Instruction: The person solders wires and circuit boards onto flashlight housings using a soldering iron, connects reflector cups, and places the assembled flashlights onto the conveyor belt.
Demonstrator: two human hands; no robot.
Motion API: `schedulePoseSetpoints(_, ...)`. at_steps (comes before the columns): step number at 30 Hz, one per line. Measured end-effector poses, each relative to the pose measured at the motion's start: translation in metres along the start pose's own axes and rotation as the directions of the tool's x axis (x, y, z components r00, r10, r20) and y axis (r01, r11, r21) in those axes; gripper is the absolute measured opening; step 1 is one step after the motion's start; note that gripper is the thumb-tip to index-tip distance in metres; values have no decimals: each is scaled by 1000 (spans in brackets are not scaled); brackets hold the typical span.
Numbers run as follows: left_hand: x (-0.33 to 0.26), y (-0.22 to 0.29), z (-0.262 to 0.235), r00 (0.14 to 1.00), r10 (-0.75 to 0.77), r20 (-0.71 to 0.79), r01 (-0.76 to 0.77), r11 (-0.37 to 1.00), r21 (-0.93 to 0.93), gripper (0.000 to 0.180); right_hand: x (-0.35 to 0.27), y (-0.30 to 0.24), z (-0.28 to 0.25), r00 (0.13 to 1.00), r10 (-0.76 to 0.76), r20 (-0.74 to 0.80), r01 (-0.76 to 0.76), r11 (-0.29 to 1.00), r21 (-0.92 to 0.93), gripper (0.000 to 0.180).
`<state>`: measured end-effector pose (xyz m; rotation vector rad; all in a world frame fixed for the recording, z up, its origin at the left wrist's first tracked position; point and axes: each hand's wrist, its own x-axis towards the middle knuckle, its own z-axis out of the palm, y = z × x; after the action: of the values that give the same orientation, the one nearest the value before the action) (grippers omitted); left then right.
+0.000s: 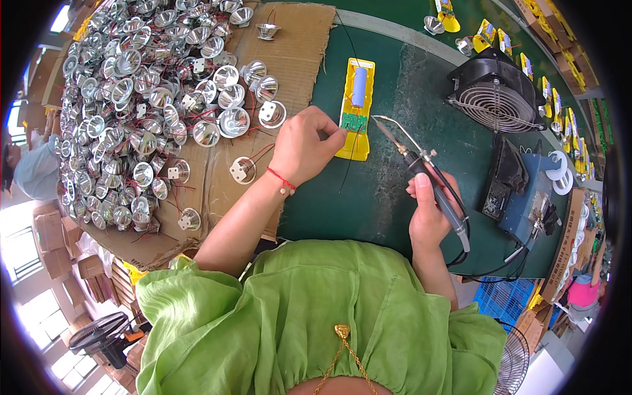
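Observation:
A yellow plastic housing (356, 146) lies on the green work mat in front of me. It carries a blue cylindrical battery (359, 86) and a small green circuit board (354, 122) with thin dark wires. My left hand (308, 143) is at the board's left edge, thumb and forefinger pinched together; whatever is between the fingertips is too small to make out. In my right hand (429, 209) is a soldering iron (440, 194) with a thin metal feed tube beside its tip. The tip points at the right side of the board, close to it.
A big heap of silver reflector cups (151, 99) with red wires covers the cardboard (299, 46) on the left. To the right stand a black fan (495, 99) and a blue soldering station (526, 178) with its cable. More yellow housings (487, 33) line the far right edge.

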<state>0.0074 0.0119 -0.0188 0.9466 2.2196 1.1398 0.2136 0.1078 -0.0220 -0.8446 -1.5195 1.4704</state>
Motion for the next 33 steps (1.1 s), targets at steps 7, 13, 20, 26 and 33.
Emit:
schedulePoseSetpoints(7,0,3,-3,999,-19,38,16,997,71,21,-8,7,-21,998,12,-61,-16,997,-77,21)
schedulePoseSetpoints(13,9,14,-13,970,-82,230,31,975,218,21,-9,13,-41,995,-11,-104,-4,990,-139,20)
schedulePoseSetpoints(20,201,55,10,996,77,41,-84,966,243,34,-6,20,-43,991,46,-126,-64,988,-144,22)
schedulePoseSetpoints(26,341,42,-14,939,152,-309,71,793,605,89,-4,12,-50,986,158,-52,-166,958,-233,22)
schedulePoseSetpoints(33,322,58,-31,999,19,-36,14,675,738,75,-1,8,-49,990,137,-25,-139,964,-228,23)
